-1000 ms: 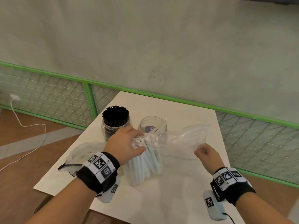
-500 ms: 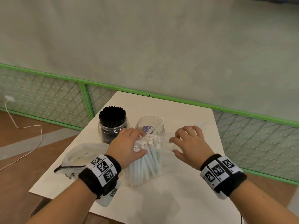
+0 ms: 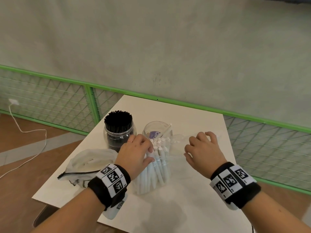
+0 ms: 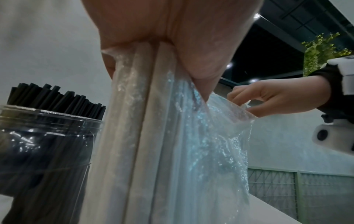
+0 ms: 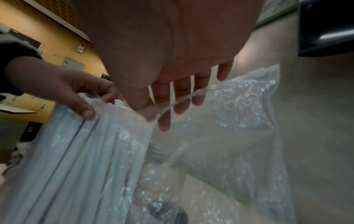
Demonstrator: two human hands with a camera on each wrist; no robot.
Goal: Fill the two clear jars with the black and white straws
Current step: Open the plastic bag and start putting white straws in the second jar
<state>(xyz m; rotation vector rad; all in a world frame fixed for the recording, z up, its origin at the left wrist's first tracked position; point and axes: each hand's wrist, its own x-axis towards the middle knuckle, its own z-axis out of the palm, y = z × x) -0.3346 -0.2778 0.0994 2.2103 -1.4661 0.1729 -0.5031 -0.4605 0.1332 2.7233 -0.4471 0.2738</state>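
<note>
We are on the white half of the job: the jar of black straws (image 3: 118,130) looks full, while the second clear jar (image 3: 157,132) just behind the bag holds a single straw. Our left hand (image 3: 136,155) grips the white straws (image 3: 155,167) through the plastic bag (image 3: 176,145), standing upright on the table (image 3: 193,190), long axis near vertical, tips pointing up. Our right hand (image 3: 204,150), fingers loosely curled, pinches the bag's slack edge. Next, we judge, the bag must be peeled down and the bundle lifted into that jar.
</note>
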